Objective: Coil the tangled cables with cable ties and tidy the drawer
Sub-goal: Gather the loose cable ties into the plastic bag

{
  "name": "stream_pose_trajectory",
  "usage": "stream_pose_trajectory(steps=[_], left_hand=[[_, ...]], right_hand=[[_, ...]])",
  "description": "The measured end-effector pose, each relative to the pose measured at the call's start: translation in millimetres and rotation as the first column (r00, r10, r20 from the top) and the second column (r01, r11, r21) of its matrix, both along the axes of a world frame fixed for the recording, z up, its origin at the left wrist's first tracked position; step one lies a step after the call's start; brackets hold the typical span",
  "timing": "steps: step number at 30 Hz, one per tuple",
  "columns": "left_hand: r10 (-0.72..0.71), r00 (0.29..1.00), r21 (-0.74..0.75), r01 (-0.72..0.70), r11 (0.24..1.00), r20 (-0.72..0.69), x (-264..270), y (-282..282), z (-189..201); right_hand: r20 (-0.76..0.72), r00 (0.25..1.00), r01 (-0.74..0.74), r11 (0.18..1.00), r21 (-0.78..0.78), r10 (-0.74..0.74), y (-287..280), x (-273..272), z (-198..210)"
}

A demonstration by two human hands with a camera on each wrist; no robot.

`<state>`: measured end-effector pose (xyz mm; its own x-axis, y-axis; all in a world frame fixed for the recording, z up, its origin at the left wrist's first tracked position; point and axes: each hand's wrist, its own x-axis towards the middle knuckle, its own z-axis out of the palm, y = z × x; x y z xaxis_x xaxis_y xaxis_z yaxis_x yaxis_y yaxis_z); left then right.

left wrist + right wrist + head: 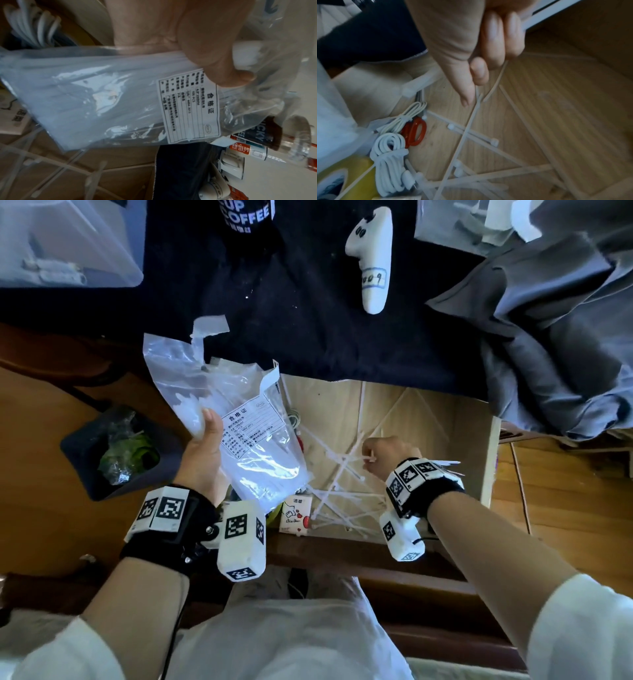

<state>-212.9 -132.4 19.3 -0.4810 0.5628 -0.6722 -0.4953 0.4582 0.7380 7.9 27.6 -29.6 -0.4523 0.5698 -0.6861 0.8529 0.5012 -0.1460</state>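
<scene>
Cable ties (337, 474) are lying loose and crossed on the floor of the open drawer (488, 460), directly beneath the right hand (383, 460), which is curling its fingers around a few of them above the pile. To that hand's left, the left hand (202, 453) is gripping a clear plastic bag (239, 419) with a printed label, the thumb pressing on its front; the bag is covering the drawer's left part. In the left wrist view, the thumb (211, 56) is clamping the bag (96, 97) just above its label (190, 106), and a packed white bundle is showing through the plastic; what lies behind the bag is blurred. In the right wrist view, the curled fingers (494, 40) are pinching thin tie tails that are hanging down toward the scattered ties (471, 136), how many being hard to tell. Below and to the left of this grip, coiled white cables (390, 159) are lying beside red scissors (415, 132), partly cut off by the bag's edge.
</scene>
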Motion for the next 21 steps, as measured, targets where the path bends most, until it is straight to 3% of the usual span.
stream_pose_trajectory(steps=[5,7,12,15,21], left_hand=[[-0.081,0.994,-0.037,0.078,0.996,-0.068,-2,-9,-12],[-0.037,0.998,-0.019,0.037,0.999,-0.046,-1,-11,-13],[0.093,0.995,0.030,-0.094,0.995,0.030,-1,-12,-14],[0.085,0.995,0.016,-0.086,0.996,0.053,-5,-16,-15],[0.042,0.999,-0.013,-0.041,0.999,0.003,4,-15,-8]], right_hand=[[-0.028,0.993,-0.113,0.988,-0.102,0.111,-7,-22,-37],[-0.012,0.981,-0.195,0.976,-0.096,0.195,-14,-28,-50],[0.024,0.984,-0.173,0.981,-0.085,0.175,-20,-29,-74],[0.023,0.997,-0.079,0.996,-0.044,0.080,-20,-17,-73],[-0.135,0.970,0.198,0.980,-0.032,-0.200,-10,18,-46]])
